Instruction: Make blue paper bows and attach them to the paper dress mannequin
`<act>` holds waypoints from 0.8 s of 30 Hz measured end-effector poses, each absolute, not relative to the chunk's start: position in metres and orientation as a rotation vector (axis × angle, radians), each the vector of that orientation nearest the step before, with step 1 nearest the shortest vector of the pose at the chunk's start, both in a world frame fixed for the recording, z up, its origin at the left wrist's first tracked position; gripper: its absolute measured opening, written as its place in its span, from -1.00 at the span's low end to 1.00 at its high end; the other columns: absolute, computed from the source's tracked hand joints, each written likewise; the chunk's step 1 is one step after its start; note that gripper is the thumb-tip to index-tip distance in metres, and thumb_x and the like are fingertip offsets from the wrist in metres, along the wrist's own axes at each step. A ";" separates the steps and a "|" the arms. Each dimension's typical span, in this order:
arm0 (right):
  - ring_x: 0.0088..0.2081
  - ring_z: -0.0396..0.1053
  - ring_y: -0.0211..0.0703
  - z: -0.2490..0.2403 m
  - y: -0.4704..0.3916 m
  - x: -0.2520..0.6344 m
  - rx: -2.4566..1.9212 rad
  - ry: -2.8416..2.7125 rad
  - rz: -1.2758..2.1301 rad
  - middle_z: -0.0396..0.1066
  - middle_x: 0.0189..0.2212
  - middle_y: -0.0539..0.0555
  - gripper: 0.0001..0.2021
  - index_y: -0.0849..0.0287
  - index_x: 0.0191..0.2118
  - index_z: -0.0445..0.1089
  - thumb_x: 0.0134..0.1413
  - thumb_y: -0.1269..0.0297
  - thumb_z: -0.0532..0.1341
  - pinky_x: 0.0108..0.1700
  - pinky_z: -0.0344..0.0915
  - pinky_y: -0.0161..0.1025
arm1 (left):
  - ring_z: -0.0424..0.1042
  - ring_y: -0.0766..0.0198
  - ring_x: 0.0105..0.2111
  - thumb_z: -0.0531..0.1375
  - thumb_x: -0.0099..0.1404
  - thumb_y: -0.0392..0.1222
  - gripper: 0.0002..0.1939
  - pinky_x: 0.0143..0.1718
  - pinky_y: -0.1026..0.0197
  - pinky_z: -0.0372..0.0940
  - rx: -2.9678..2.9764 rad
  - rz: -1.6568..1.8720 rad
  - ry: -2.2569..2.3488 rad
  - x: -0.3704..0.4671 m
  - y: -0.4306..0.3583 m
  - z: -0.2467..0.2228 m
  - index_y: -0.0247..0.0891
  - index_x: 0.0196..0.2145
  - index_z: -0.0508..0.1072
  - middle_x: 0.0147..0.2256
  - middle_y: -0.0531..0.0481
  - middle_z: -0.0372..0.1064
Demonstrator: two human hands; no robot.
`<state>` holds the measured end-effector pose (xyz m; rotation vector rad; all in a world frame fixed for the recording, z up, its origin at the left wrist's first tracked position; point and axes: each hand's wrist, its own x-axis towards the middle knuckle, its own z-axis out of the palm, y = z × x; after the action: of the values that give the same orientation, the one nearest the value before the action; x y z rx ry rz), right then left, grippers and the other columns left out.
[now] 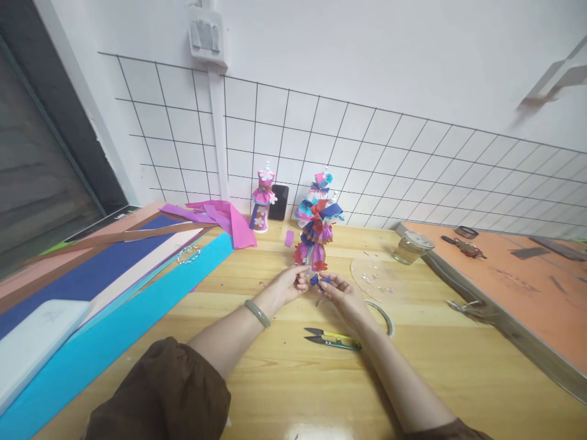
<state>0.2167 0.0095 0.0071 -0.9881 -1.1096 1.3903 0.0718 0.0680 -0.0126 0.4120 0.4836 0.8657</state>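
My right hand (340,292) pinches a small dark blue paper piece (321,282) near the middle of the table. Close to its left, my left hand (293,283) has its fingers bent together; what they hold, if anything, is too small to tell. Just beyond both hands stands a ruffled paper dress figure (316,235) in red, blue and purple. Behind it is another ruffled figure (318,189) in pink, white and turquoise. Thread snips (332,338) with a yellow and green handle lie below my right hand, and a roll of tape (385,318) is partly hidden by that forearm.
Coloured paper sheets (183,299) and a white box (41,342) cover the left side. A pink figure (263,201) and a phone (278,203) stand by the wall grid. Right are a clear disc with beads (373,278), a cup (413,247) and an orange board (513,287).
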 end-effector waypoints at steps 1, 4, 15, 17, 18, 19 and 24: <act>-0.40 0.36 -0.26 0.007 0.010 0.217 -0.990 -1.106 1.394 0.43 -0.38 0.02 -0.70 0.15 -0.32 0.41 -0.31 0.26 0.35 -0.26 0.31 -0.26 | -0.04 0.57 -0.76 0.08 0.15 -0.36 -0.83 -0.77 0.50 -0.15 0.409 0.867 0.480 0.072 0.068 -0.012 -0.32 -0.54 0.13 -0.72 0.21 -0.08; -0.43 0.36 -0.29 0.008 0.009 0.217 -0.989 -1.098 1.408 0.44 -0.41 0.00 -0.74 0.15 -0.36 0.42 -0.31 0.26 0.35 -0.28 0.30 -0.29 | -0.05 0.57 -0.77 0.08 0.15 -0.33 -0.81 -0.78 0.49 -0.17 0.402 0.865 0.475 0.072 0.066 -0.012 -0.31 -0.56 0.11 -0.72 0.21 -0.08; -0.43 0.35 -0.29 0.006 0.010 0.219 -0.967 -1.073 1.393 0.44 -0.41 0.02 -0.78 0.16 -0.40 0.44 -0.30 0.26 0.35 -0.28 0.28 -0.29 | -0.09 0.55 -0.78 0.04 0.18 -0.27 -0.74 -0.78 0.46 -0.17 0.382 0.867 0.489 0.073 0.062 -0.008 -0.29 -0.60 0.06 -0.74 0.20 -0.08; -0.44 0.35 -0.30 0.008 0.009 0.218 -0.977 -1.058 1.393 0.44 -0.43 0.01 -0.78 0.16 -0.41 0.45 -0.32 0.26 0.35 -0.29 0.28 -0.30 | -0.08 0.55 -0.78 0.05 0.17 -0.27 -0.75 -0.78 0.45 -0.15 0.379 0.878 0.490 0.074 0.062 -0.009 -0.29 -0.60 0.06 -0.74 0.19 -0.07; -0.45 0.35 -0.30 0.010 0.008 0.218 -0.981 -1.050 1.393 0.44 -0.44 0.00 -0.78 0.16 -0.41 0.45 -0.32 0.26 0.35 -0.29 0.28 -0.30 | -0.07 0.55 -0.78 0.05 0.17 -0.27 -0.75 -0.78 0.45 -0.15 0.378 0.882 0.489 0.074 0.062 -0.009 -0.29 -0.60 0.07 -0.74 0.19 -0.06; -0.46 0.34 -0.31 0.011 0.008 0.217 -0.984 -1.042 1.392 0.44 -0.45 0.00 -0.78 0.16 -0.42 0.45 -0.33 0.26 0.36 -0.29 0.28 -0.31 | -0.07 0.54 -0.78 0.06 0.17 -0.27 -0.75 -0.78 0.45 -0.14 0.377 0.884 0.488 0.074 0.062 -0.010 -0.29 -0.61 0.07 -0.74 0.19 -0.06; -0.48 0.34 -0.32 0.012 0.007 0.217 -0.980 -1.038 1.405 0.43 -0.49 -0.02 -0.79 0.17 -0.44 0.45 -0.35 0.27 0.37 -0.34 0.27 -0.33 | -0.05 0.55 -0.77 0.08 0.14 -0.31 -0.77 -0.78 0.46 -0.14 0.371 0.888 0.467 0.076 0.064 -0.013 -0.31 -0.60 0.10 -0.74 0.19 -0.04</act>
<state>0.2166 0.0069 0.0120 -0.9799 -1.0380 1.4051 0.0763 0.0637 -0.0126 0.3708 0.4673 0.8885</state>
